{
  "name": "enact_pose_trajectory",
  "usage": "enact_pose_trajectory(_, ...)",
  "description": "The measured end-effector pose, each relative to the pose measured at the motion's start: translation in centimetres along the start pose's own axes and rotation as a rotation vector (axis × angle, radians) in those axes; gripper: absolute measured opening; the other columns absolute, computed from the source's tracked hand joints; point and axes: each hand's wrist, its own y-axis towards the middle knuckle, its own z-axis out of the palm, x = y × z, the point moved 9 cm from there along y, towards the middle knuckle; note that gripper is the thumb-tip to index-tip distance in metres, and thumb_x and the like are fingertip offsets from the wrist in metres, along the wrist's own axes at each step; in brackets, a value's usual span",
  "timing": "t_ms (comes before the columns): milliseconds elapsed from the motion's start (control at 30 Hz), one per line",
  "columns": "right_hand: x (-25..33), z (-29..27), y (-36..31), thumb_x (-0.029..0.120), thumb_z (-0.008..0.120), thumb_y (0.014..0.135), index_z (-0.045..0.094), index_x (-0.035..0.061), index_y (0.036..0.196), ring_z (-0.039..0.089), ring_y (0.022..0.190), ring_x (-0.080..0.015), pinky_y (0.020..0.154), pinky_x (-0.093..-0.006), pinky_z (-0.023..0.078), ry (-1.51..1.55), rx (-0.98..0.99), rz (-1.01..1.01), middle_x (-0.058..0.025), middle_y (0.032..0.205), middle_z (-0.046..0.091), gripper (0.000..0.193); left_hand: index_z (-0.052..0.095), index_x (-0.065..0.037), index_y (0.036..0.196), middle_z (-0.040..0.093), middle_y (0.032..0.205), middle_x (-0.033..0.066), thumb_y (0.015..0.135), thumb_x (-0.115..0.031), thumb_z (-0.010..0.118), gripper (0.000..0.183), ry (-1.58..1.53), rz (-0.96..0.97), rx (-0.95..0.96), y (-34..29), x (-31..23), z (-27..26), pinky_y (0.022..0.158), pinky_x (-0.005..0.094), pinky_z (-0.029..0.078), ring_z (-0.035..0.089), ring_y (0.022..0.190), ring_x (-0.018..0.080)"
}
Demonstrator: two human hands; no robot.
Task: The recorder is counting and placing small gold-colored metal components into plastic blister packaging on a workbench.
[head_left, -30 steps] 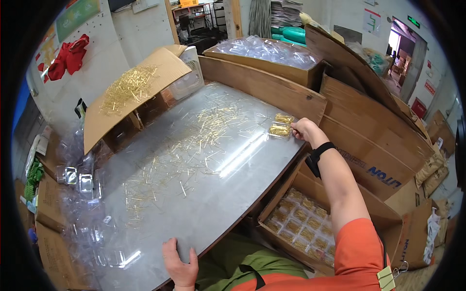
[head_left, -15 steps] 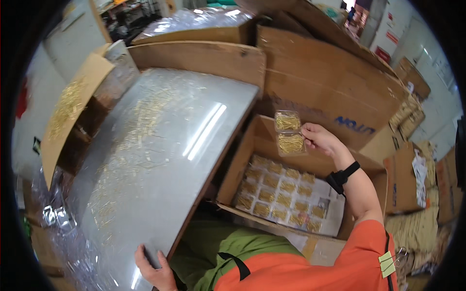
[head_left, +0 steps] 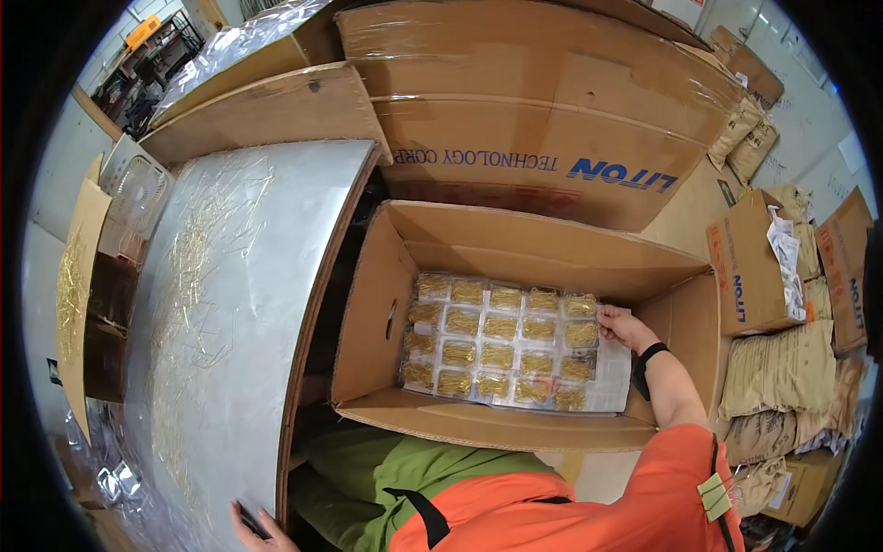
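Note:
In the box on the right, my right hand [head_left: 623,327] pinches the edge of a clear plastic twin pack [head_left: 581,333] of thin gold-coloured metal pieces. The pack lies at the right end of several rows of similar packs [head_left: 499,327], over a pale printed sheet [head_left: 614,373] in the open cardboard box [head_left: 441,425]. My left hand [head_left: 262,534] is at the near right edge of the metal-topped table [head_left: 267,304], partly cut off by the picture's lower rim. Between its thumb and fingers shows a dark object, too little visible to name. Loose gold-coloured pieces [head_left: 189,276] lie scattered on the tabletop.
A sloping cardboard sheet [head_left: 78,276] with more gold pieces stands left of the table, near a white plastic basket [head_left: 138,193]. A tall cardboard panel [head_left: 543,110] rises behind the box. Stacked brown sacks [head_left: 777,368] and another carton [head_left: 750,267] are at the right.
My right hand has lowered the twin pack from above the box into it, at the right end of the rows. My left hand stays at the table edge; the view has shifted right.

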Motion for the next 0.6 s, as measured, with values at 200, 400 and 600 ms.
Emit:
enact_pose_trajectory(200,-4.7,-1.4,2.5,0.022,0.057,0.105,0.057,0.0114,0.092,0.051,0.061,-0.0109,0.051,-0.0278,0.041,-0.096,-0.020,0.084,0.0002,0.073,0.058,0.017,0.064,0.002,0.131,0.071,0.113,0.0239,0.103,-0.030,0.063,0.043,0.133,-0.158,0.270,-1.6,3.1,2.2,0.078,0.0395,0.058,0.072,0.089,0.0354)
enact_pose_trajectory(400,-5.8,-1.6,4.0,0.018,0.057,0.105,0.058,0.0087,0.091,0.052,0.059,-0.0125,0.051,-0.0298,0.043,-0.056,-0.114,0.091,-0.0009,0.074,0.059,0.017,0.063,0.008,0.128,0.069,0.119,0.0251,0.101,-0.027,0.067,0.045,-0.055,-0.130,0.187,-0.3,-0.5,0.6,0.093,0.0379,0.056,0.069,0.105,0.0346)
enact_pose_trajectory(600,-5.9,-2.6,4.1,0.028,0.060,0.102,0.061,0.0099,0.093,0.053,0.056,-0.0139,0.050,-0.0317,0.043,-0.170,-0.155,0.067,-0.0018,0.070,0.061,0.020,0.064,0.008,0.125,0.070,0.115,0.0252,0.103,-0.036,0.061,0.049,0.040,-0.283,0.305,0.0,-0.1,1.3,0.090,0.0392,0.056,0.070,0.102,0.0338)
